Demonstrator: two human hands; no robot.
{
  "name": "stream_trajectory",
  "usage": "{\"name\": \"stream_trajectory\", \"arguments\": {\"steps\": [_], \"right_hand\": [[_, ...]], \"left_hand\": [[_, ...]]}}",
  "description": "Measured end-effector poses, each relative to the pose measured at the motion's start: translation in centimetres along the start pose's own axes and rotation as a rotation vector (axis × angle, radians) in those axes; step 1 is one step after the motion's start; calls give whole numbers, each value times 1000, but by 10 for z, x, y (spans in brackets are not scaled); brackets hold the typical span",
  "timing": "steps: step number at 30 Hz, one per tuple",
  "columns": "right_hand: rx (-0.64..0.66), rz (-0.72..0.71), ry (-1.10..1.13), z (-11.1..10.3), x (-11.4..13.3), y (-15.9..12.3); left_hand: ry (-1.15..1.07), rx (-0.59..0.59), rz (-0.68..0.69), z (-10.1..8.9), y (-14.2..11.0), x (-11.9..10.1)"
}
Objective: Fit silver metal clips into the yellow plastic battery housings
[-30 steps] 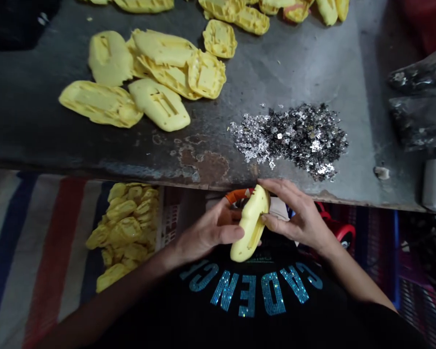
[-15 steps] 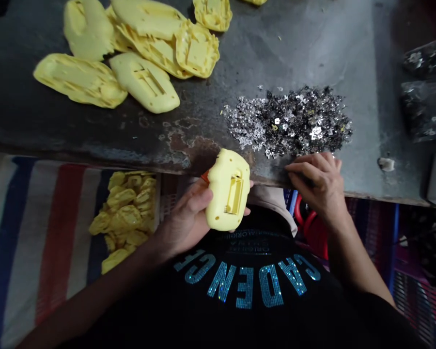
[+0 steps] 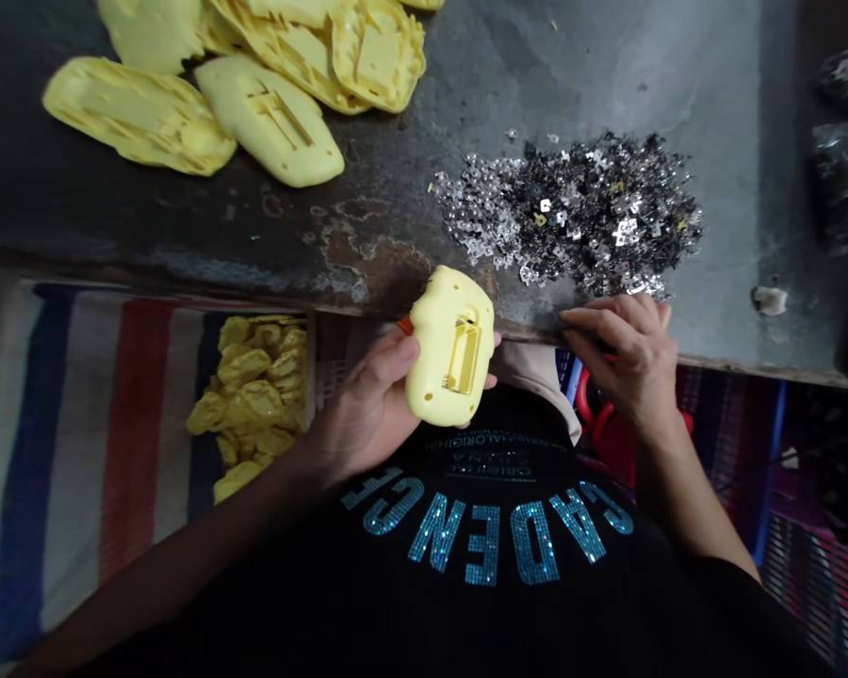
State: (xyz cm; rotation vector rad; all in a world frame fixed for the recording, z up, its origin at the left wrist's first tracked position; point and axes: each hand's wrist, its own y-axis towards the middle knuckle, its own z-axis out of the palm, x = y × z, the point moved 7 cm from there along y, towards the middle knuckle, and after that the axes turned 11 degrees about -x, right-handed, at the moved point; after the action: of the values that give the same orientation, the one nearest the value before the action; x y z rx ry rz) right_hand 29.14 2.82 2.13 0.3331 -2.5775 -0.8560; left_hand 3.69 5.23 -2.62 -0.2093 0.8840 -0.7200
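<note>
Well left of the pale yellow moulded plastic shell (image 3: 431,386) spreads a cloth with blue, white and red stripes (image 3: 77,452), with a heap of small yellow plastic parts (image 3: 251,405) on it. Up and left of the shell, larger yellow moulded shells (image 3: 138,113) lie on a dark, rust-stained metal table (image 3: 608,75).

The shell sits just below the table's front edge, in the person's left hand (image 3: 364,405). That hand cradles it from beneath, thumb across one side and fingertips showing at the other. Its long axis runs nearly straight away from the person, tilted slightly, with its rounded end overlapping the table edge and a rectangular recess facing up.

Right of the shell, the right hand (image 3: 628,363) lies at the table edge, its fingers narrowly curled and just below a pile of small silver and dark metal pieces (image 3: 565,212). Whether those fingers pinch anything, the view does not settle. That hand is the nearer to the pile, and the left is the one on the shell. Further right, dark plastic bags (image 3: 844,179) lie on the table.
</note>
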Motion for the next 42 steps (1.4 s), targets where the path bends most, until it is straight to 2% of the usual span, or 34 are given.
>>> {"name": "stream_trajectory", "arguments": {"steps": [4, 8, 11, 16, 19, 22, 26, 29, 33, 42], "right_hand": [[-19, -112, -109, 2, 3, -3], [-105, -207, -201, -9, 3, -20], [-132, -219, -192, -16, 4, -33], [-130, -57, 7, -22, -4, -30], [-38, 56, 34, -14, -15, -22], [46, 100, 55, -10, -17, -14], [85, 127, 339, -17, 5, 6], [108, 61, 524, -26, 32, 26], [190, -74, 507, -26, 54, 44], [257, -233, 379, -23, 69, 50]], "left_hand": [[-16, -2, 30, 3, 0, 0], [-26, -2, 55, 6, -1, 1], [-49, -24, 69, 8, -2, 2], [-27, -23, 56, 14, 0, 2], [-11, 13, 17, 16, 0, 4], [-18, 60, -50, 17, -1, 8], [-23, 128, -196, 22, -2, 19], [-35, 182, -222, 29, -4, 22], [-41, 199, -206, 33, -7, 22], [-32, 208, -198, 33, -10, 23]]}}
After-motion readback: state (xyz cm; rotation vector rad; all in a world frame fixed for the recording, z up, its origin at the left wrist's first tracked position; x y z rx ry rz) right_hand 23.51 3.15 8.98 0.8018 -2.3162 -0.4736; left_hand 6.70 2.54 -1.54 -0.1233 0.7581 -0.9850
